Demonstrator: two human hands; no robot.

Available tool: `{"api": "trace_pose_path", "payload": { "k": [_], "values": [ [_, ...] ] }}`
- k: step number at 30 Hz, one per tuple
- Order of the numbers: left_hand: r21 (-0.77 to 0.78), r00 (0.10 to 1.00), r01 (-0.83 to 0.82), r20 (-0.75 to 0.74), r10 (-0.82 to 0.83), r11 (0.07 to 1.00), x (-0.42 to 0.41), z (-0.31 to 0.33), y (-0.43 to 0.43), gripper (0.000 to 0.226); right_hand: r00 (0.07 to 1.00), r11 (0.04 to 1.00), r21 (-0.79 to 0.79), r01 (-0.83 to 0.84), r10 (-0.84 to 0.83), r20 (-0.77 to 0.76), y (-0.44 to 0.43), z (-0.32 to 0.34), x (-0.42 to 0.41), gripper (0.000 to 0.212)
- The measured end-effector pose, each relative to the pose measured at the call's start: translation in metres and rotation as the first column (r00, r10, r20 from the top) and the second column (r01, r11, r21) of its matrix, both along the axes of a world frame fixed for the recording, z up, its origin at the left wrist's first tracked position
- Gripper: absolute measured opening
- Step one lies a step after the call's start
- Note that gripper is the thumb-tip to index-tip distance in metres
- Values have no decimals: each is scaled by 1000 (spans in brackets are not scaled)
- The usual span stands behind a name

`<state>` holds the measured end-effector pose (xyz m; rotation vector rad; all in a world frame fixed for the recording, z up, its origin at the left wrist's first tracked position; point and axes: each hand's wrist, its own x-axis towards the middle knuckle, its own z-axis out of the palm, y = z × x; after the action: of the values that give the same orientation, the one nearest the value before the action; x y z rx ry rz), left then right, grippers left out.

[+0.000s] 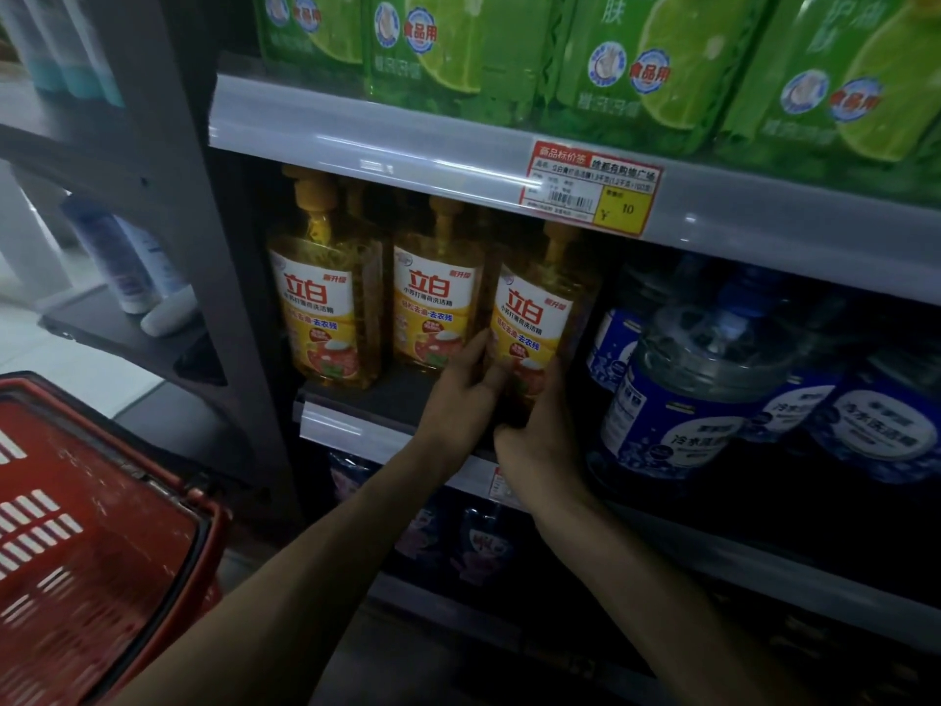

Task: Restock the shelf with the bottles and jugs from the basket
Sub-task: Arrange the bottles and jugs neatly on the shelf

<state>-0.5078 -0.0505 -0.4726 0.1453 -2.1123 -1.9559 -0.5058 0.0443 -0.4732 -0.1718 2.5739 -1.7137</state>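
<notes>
Three yellow pump bottles of dish soap stand on the middle shelf [356, 400]. Both my hands hold the rightmost yellow bottle [534, 318] at its base: my left hand [461, 394] wraps its left side and my right hand [540, 430] cups its lower right side. The bottle stands at the shelf's front edge, slightly forward of the other two yellow bottles [326, 298] [438, 303]. The red basket [193, 507] is at the lower left; the part of its inside in view holds nothing.
Blue-labelled clear jugs [713, 379] crowd the same shelf right of the yellow bottles. Green refill pouches [636, 68] fill the shelf above, with a price tag [590, 188] on its rail. Dark pouches [478, 542] sit on the shelf below. A side rack holds white bottles [122, 257].
</notes>
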Motion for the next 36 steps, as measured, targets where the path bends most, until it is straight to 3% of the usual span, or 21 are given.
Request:
{"api": "trace_pose_path", "payload": {
  "k": [4,12,15,23,30,33,36],
  "values": [
    [69,1000,20,2,-20,997,-5,5,5,57,999,1000,15,10,-9,-31,3,-2,1,98],
    [144,999,-27,-28,31,989,-12,6,11,53,991,977,-178,120,-106,84,23,17,-4,79],
    [168,999,-24,-26,28,986,-15,8,12,62,991,974,-199,109,-91,98,22,21,-2,81],
    [258,998,-55,-25,64,965,-11,11,21,49,992,972,-209,109,-92,86,22,18,3,85],
    [280,998,-47,-14,53,959,7,14,26,52,993,973,-202,115,-105,61,26,19,-5,88],
    [246,996,-91,-4,94,965,9,12,25,48,994,973,-208,99,-89,58,23,17,-6,89],
    [68,987,-152,-37,155,986,8,5,20,44,994,977,-186,105,-102,24,18,8,-13,90]
  ]
}}
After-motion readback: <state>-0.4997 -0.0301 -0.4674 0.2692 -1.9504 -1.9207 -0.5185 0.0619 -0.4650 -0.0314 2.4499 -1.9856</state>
